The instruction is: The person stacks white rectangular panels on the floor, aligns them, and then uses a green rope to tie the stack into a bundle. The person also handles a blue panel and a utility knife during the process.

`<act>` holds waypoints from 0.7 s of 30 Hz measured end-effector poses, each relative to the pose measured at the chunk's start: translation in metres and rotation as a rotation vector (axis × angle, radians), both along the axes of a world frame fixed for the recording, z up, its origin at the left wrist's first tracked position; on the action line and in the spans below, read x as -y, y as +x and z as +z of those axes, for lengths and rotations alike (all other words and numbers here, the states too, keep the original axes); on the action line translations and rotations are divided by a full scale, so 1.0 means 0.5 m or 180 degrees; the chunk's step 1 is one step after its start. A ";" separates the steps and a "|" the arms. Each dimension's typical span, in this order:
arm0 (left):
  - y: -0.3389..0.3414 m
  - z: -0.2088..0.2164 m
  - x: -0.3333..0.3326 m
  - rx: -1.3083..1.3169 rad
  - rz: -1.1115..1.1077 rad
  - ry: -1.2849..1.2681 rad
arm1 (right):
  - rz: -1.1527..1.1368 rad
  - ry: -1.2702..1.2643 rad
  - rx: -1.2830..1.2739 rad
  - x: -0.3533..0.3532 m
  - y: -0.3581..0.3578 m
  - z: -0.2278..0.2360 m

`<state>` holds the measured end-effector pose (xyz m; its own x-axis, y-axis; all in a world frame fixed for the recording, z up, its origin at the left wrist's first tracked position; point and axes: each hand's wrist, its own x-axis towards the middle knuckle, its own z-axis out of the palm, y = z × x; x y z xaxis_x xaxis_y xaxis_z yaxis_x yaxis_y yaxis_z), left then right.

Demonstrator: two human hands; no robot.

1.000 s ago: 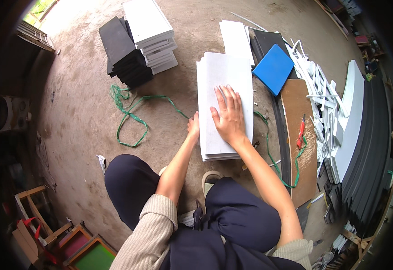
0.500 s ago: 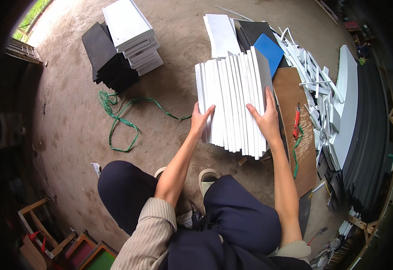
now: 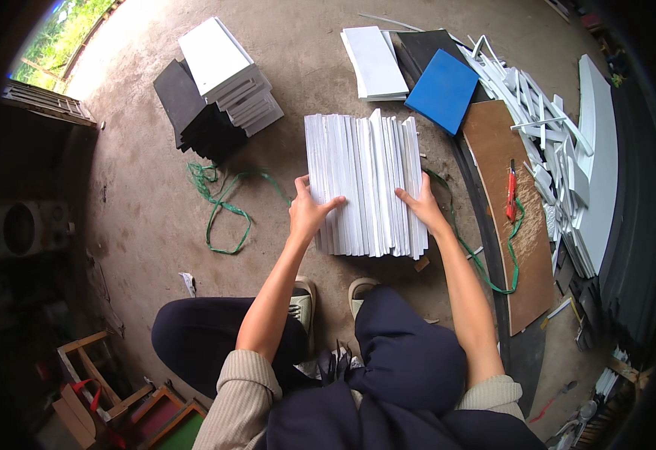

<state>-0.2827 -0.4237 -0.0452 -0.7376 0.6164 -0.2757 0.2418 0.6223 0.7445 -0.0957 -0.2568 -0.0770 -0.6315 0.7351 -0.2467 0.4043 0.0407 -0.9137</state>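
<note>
Between left hand [image 3: 311,213], right hand [image 3: 425,208] | both half open, clasping white boards [image 3: 367,184] | lengthwise forward

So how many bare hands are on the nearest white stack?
2: bare left hand on the left side of the white rectangular sheet stack, bare right hand on its right.
</note>
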 end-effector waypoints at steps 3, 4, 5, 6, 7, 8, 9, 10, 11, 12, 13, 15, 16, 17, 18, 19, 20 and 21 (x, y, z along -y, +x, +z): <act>-0.027 -0.019 0.000 0.0365 -0.0181 -0.0188 | 0.0291 -0.0057 0.0313 -0.021 0.003 -0.011; -0.038 -0.029 -0.003 0.0492 -0.0100 -0.0192 | 0.0418 -0.0152 0.0544 -0.031 0.003 -0.010; -0.051 -0.035 -0.012 0.0591 -0.0038 -0.0179 | 0.0526 -0.0229 0.0749 -0.050 -0.003 -0.003; -0.060 -0.041 -0.018 0.0689 0.0022 -0.0166 | 0.0631 -0.0306 0.0952 -0.067 -0.011 0.003; -0.068 -0.045 -0.020 0.0731 -0.0057 -0.0161 | 0.0504 -0.0461 0.0744 -0.078 -0.020 -0.008; -0.071 -0.047 -0.019 0.0692 -0.0153 -0.0142 | 0.0457 -0.0588 0.0623 -0.075 -0.028 -0.004; -0.074 -0.049 -0.019 0.0653 -0.0249 -0.0123 | 0.0409 -0.0713 0.0501 -0.069 -0.036 0.000; -0.076 -0.050 -0.018 0.0613 -0.0345 -0.0104 | 0.0363 -0.0838 0.0378 -0.062 -0.043 0.005; -0.067 -0.051 -0.015 0.0596 -0.0348 -0.0018 | 0.0232 -0.0681 0.0385 -0.053 -0.034 -0.002; -0.059 -0.044 -0.015 0.0552 -0.0340 0.0105 | 0.0116 -0.0486 0.0369 -0.044 -0.026 -0.006; -0.052 -0.037 -0.015 0.0509 -0.0331 0.0229 | 0.0000 -0.0290 0.0353 -0.036 -0.014 -0.009; -0.043 0.000 0.002 0.0432 -0.0328 0.0493 | -0.0076 -0.0157 0.0304 -0.001 -0.003 0.046; -0.038 0.023 0.008 0.0398 -0.0344 0.0621 | -0.0165 -0.0041 0.0341 0.009 0.003 0.061; -0.036 0.038 0.011 0.0268 -0.0331 0.0832 | -0.0241 0.0134 0.0280 0.020 0.010 0.088; -0.038 0.063 0.011 0.0182 -0.0400 0.0934 | -0.0300 0.0313 0.0199 0.027 0.007 0.118; -0.031 0.086 0.013 0.0399 -0.0289 0.1152 | -0.0357 0.0493 0.0118 0.033 0.005 0.142; -0.029 0.109 0.013 0.0594 -0.0185 0.1384 | -0.0349 0.0596 -0.0139 0.035 -0.001 0.162; -0.028 0.122 0.014 0.0591 -0.0210 0.1612 | -0.0376 0.0749 -0.0230 0.039 -0.004 0.174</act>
<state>-0.2967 -0.4305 0.0159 -0.6600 0.7493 -0.0541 0.1041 0.1625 0.9812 -0.0979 -0.2762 0.0101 -0.5478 0.8364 -0.0177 0.3530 0.2119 -0.9113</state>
